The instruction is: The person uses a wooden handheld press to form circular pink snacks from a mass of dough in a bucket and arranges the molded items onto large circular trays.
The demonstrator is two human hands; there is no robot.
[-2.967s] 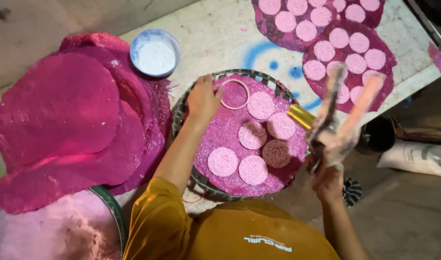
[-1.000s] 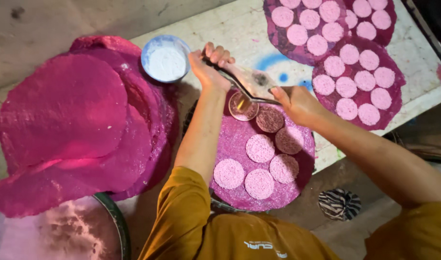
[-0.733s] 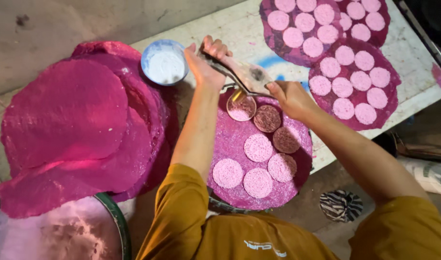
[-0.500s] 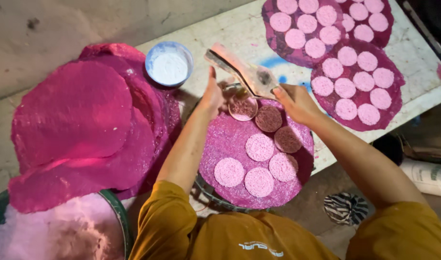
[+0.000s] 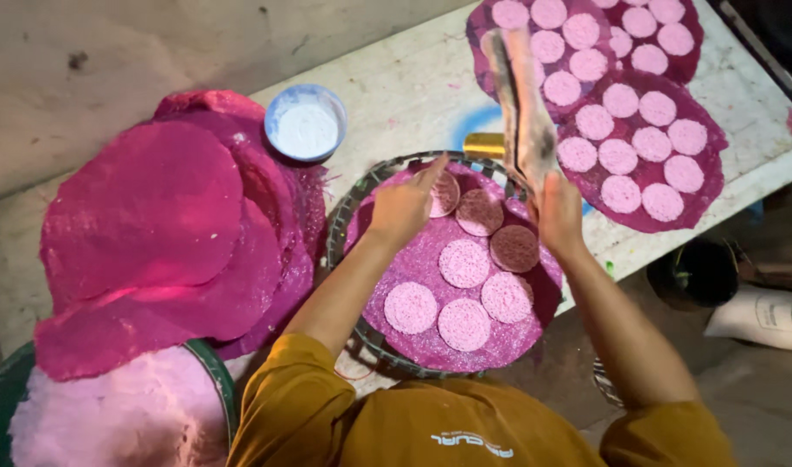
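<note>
A round wire tray lined with a magenta sheet holds several pale pink discs and three darker ones. My left hand rests at the tray's far edge, fingers on a darker disc. My right hand grips a long flat metal press tool and holds it raised above the tray's right side. A brass ring mould lies just beyond the tray.
A stack of large magenta sheets lies to the left. A small bowl of white powder stands behind the tray. Filled sheets with pink discs cover the table's right. A basin of pink powder sits near left.
My right hand has lifted the press tool off the discs and swung it upward to the right. My left hand has dropped from the tool onto the tray's far disc.
</note>
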